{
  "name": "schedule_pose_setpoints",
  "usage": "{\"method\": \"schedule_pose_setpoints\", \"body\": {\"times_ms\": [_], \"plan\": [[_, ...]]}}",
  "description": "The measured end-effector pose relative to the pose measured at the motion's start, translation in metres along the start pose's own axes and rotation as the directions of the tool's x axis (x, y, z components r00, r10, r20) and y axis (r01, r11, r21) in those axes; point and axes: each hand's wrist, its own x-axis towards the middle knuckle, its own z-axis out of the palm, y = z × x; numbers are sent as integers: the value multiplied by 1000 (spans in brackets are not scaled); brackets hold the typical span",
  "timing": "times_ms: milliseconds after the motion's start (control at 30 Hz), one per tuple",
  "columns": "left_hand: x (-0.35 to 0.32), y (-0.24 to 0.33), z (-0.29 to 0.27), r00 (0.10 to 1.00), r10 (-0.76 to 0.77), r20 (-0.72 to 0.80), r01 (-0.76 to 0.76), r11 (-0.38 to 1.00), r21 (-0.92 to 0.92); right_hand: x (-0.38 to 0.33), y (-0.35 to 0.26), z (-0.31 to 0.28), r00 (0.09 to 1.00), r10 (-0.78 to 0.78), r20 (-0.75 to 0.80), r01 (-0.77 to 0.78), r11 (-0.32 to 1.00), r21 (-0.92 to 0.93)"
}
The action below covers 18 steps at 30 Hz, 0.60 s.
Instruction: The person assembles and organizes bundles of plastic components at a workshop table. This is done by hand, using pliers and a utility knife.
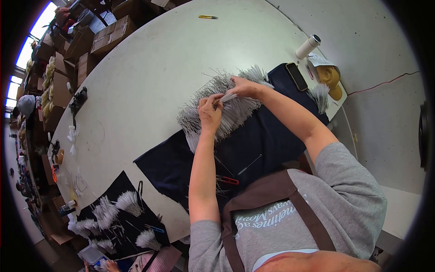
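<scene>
A thick pile of thin wire brushes (235, 111), with whitish bristles and small wire loops at their ends, lies in front of me, partly on a dark blue cloth (267, 136). Over its left part my left hand (210, 112) is closed, fingers pinched on a few pale-bristled brushes (229, 97). My right hand (245, 87) reaches across the pile's far side, its fingers curled around brushes there; the fingertips are partly hidden among wires. Closer to my body, a single loose brush (249, 165) and red-handled snips (228, 180) rest on the cloth.
At right stand a white bottle (308, 46), a phone (297, 77) and another brush bundle (320, 97). Yellow snips (208, 17) lie on the far white table (149, 68). Lower left, a co-worker's pink sleeve (161, 260) borders a dark cloth (122, 226) with brush bundles. Cardboard boxes (112, 35) sit beyond.
</scene>
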Motion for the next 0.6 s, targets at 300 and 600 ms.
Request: {"method": "schedule_pose_setpoints", "body": {"times_ms": [300, 600], "plan": [[0, 1, 15, 989, -122, 85, 136, 973, -185, -13, -7, -1, 997, 67, -43, -64, 995, 74], [13, -22, 20, 997, 3, -71, -24, 956, -291, 1, -6, -14, 988, 44, 146, -93, 932, 350]]}}
